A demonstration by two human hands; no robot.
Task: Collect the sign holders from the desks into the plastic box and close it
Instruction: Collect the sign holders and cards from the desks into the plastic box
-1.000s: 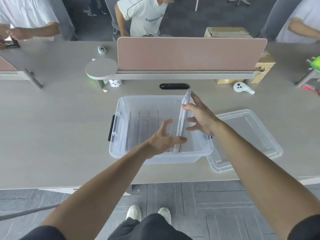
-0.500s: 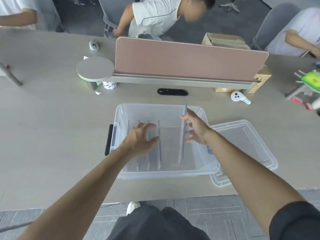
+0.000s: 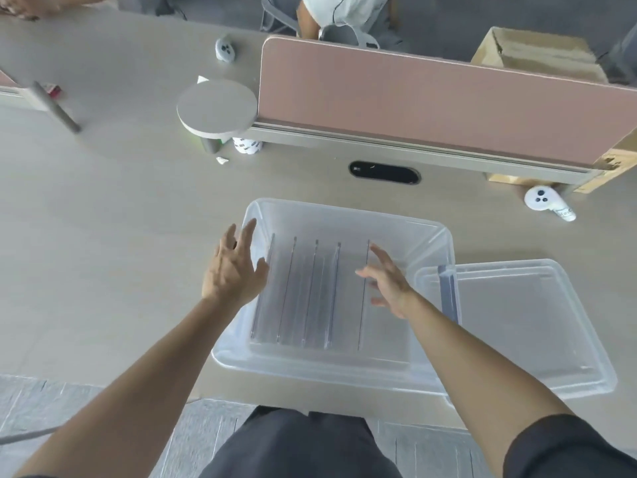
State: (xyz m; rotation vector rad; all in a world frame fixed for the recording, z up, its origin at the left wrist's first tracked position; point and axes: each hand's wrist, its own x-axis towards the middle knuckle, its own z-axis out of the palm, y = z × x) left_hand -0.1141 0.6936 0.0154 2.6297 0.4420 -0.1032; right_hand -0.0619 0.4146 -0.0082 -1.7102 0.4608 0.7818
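Observation:
The clear plastic box point(image 3: 348, 215) stands open on the desk in front of me. Several clear sign holders point(image 3: 310, 294) stand on edge inside it, side by side in a row. My left hand point(image 3: 234, 270) hovers over the box's left rim, fingers spread, holding nothing. My right hand point(image 3: 386, 281) is inside the box just right of the rightmost holder, fingers apart and empty. The clear lid point(image 3: 524, 326) lies flat on the desk to the right of the box, its blue latch point(image 3: 448, 291) against the box wall.
A pink divider panel point(image 3: 431, 98) runs across the desk behind the box, with a black cable port point(image 3: 384, 172) below it. A white controller point(image 3: 548, 201) lies at the right, a round grey stand point(image 3: 217, 108) at the left. Cardboard boxes point(image 3: 537, 53) and a seated person point(image 3: 344, 12) are beyond.
My right hand lowered the last sign holder into the box and let go of it. My left hand moved from the box's middle to its left rim. The camera tipped closer.

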